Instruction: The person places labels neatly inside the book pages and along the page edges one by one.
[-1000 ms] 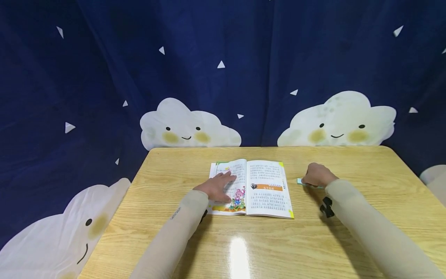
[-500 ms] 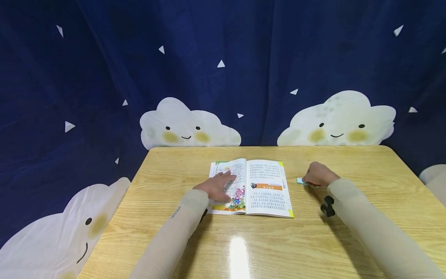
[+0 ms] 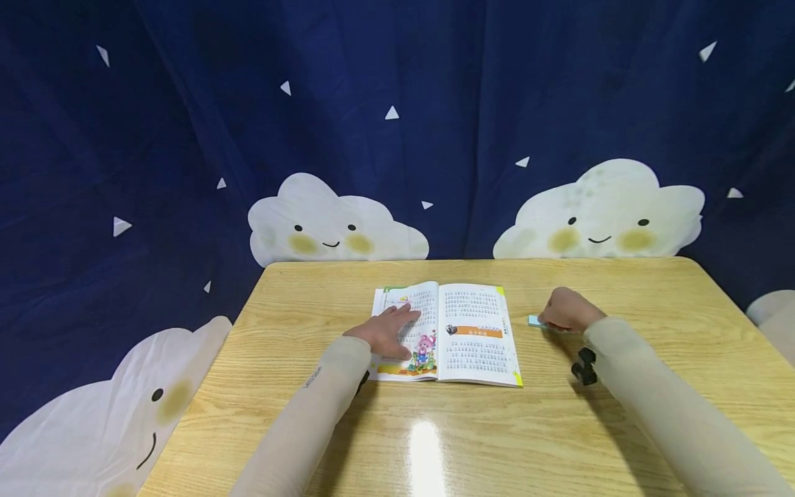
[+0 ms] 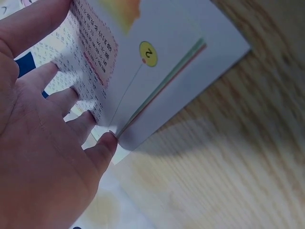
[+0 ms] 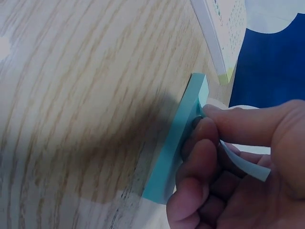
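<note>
An open picture book lies on the table, with printed text on both pages. My left hand rests on its left page, fingers spread. In the left wrist view, the fingers of that hand lie along the page near the book's edge. Right of the book, my right hand is at a light blue-green pad of sticky notes on the table. Thumb and index finger pinch a narrow sticky note from the pad, its free end curling toward the palm.
The wooden table extends around the book on every side. Behind it hangs a dark blue curtain with white clouds and small triangles. A black device sits under the right wrist.
My right hand has shifted slightly. The right end of the sticky-note pad, which showed beyond the hand a second ago, is now hidden in the head view. The left hand stays on the page.
</note>
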Available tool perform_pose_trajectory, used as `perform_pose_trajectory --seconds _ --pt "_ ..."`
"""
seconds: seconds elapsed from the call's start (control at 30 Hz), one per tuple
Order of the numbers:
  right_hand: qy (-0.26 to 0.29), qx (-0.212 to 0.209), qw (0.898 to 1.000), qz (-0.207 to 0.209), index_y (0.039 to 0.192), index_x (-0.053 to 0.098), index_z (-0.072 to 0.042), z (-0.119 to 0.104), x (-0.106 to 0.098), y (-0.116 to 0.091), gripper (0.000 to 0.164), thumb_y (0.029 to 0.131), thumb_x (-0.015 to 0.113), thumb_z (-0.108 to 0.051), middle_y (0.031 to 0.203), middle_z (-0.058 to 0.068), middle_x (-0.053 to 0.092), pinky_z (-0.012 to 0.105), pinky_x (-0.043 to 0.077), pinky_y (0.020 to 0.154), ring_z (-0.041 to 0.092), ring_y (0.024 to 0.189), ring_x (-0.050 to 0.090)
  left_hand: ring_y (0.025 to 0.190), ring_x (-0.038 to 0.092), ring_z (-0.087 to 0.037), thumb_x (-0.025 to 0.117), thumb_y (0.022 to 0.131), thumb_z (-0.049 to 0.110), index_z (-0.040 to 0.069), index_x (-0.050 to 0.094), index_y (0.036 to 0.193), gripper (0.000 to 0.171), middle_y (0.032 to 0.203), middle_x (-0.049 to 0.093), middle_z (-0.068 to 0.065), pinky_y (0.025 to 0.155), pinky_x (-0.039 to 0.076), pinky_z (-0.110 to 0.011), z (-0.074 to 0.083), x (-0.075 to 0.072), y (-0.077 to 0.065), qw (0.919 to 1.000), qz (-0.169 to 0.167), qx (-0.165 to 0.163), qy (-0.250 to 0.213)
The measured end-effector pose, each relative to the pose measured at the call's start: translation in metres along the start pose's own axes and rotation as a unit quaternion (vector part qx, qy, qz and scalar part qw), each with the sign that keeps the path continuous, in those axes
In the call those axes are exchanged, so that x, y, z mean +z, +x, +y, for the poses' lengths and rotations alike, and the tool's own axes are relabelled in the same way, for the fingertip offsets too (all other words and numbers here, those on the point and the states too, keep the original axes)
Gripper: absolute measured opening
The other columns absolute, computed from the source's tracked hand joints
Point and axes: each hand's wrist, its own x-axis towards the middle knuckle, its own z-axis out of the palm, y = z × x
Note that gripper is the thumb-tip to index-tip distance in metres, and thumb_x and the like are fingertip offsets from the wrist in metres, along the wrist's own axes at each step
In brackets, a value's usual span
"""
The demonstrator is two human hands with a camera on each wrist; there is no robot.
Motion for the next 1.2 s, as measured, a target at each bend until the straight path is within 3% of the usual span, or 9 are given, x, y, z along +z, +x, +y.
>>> perform_pose_trajectory --seconds 1.2 --pt "0.004 -0.002 1.0 0.011 0.052 0.053 -0.012 0.0014 0.0021 0.0006 0.042 0.094 0.056 -0.011 0.046 -0.007 0.036 0.025 0.032 0.049 0.009 0.044 0.032 0.158 0.007 -0.023 0.074 0.088 0.034 0.037 0.024 0.158 0.086 0.169 0.008 0.01 0.125 0.02 -0.055 -0.0018 0.0013 0.0019 1.0 0.0 0.002 -0.003"
